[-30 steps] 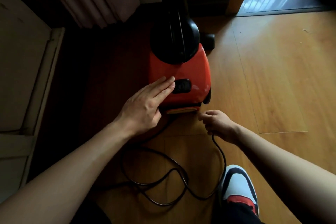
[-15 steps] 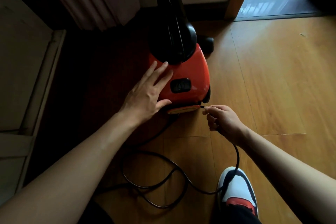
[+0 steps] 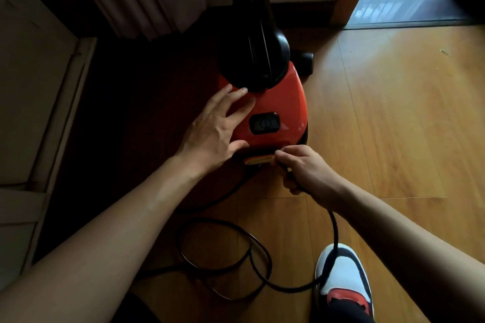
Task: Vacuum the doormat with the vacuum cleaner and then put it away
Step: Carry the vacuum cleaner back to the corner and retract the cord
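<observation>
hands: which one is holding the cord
The right hand: its fingers are curled round the black cord at the near edge of the vacuum cleaner. The left hand only lies on the red body with straight fingers.

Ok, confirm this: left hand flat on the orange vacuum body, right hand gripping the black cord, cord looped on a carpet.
Not carpet: the head view shows the cord looped on wooden floor. The left hand on vacuum body, the right hand gripping cord: correct.
</observation>
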Demonstrator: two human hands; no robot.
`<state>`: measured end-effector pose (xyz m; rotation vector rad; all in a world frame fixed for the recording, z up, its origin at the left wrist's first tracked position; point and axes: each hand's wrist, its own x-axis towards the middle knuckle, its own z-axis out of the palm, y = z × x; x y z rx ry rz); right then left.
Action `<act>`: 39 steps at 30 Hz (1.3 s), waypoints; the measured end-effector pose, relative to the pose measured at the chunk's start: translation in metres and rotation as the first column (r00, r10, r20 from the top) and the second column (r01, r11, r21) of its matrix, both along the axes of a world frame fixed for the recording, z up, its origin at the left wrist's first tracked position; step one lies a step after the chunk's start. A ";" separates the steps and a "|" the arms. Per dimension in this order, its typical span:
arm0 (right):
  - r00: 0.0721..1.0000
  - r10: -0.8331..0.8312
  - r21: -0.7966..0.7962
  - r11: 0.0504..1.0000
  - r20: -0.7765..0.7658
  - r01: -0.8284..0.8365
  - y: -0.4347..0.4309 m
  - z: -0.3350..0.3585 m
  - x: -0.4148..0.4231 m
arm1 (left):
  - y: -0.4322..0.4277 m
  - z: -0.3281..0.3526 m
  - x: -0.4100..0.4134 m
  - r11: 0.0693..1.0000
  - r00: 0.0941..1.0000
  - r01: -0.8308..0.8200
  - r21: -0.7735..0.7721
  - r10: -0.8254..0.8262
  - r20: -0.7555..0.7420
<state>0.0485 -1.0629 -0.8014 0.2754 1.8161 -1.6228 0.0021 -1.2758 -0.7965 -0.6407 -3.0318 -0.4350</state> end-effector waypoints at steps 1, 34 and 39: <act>0.999 -0.010 0.008 1.000 0.031 0.010 -0.008 0.003 0.001 | 0.000 0.000 0.000 1.000 1.000 -0.002 -0.003 0.002 -0.003; 0.946 -0.265 0.139 0.960 0.187 0.241 0.032 -0.084 -0.011 | -0.014 -0.015 -0.005 0.991 0.999 0.040 0.124 -0.039 -0.011; 0.950 -0.270 0.065 0.963 0.154 0.263 0.031 -0.060 -0.013 | -0.012 -0.014 -0.004 0.993 0.999 0.037 0.111 -0.037 0.000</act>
